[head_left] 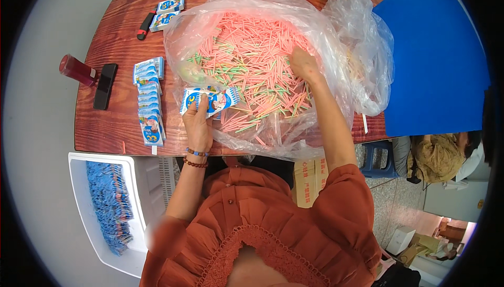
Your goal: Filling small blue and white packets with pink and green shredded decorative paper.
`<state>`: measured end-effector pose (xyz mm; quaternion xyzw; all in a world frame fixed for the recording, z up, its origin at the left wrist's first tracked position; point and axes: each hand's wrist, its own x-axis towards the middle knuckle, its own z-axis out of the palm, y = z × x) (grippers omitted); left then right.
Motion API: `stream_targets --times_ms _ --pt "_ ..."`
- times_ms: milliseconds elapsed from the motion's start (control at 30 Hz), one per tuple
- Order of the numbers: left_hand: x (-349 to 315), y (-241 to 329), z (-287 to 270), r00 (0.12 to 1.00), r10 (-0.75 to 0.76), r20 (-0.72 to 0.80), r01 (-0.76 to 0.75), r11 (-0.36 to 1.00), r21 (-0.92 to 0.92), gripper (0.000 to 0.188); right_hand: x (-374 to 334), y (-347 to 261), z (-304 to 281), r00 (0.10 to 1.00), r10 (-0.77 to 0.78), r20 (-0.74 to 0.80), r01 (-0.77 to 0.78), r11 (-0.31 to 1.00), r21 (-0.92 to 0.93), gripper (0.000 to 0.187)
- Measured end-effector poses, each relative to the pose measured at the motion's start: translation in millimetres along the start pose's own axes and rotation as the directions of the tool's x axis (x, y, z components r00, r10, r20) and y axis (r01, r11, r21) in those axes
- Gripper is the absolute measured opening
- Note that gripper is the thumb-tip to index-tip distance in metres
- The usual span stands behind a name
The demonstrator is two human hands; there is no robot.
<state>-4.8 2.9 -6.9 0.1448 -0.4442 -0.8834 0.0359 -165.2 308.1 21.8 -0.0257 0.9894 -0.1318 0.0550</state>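
Note:
A large clear plastic bag (336,85) lies spread open on the table, holding a heap of thin pink sticks (257,43) with some green and yellow ones among them. My left hand (197,124) grips a small stack of blue-and-white packets (223,101) at the bag's near left edge, thumb on top. Over the heap's right side, my right hand (304,65) reaches in with curled fingers; its fingertips and anything between them are hidden. To the left, an overlapping row of similar packets (149,101) lies on the wood.
The red-brown wooden table (118,35) also bears a phone (105,86), a red-capped jar (77,70), a black-and-red cutter (145,26) and two more packets (170,5). A white bin (139,219) with blue packets stands lower left. A blue panel (430,61) borders the right.

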Motion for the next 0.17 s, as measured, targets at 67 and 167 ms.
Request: stream_targets --times_ms 67,167 --pt "0.8 -1.3 -3.2 1.0 -0.01 -0.016 0.01 1.0 -0.012 0.015 12.4 0.6 5.3 0.994 0.022 0.107 -0.018 0.999 -0.031 0.039" --pt "1.5 -0.5 2.7 1.0 -0.012 0.016 0.012 1.0 -0.001 0.016 33.8 56.6 21.6 0.997 0.049 0.067 -0.069 0.937 0.344 0.043"
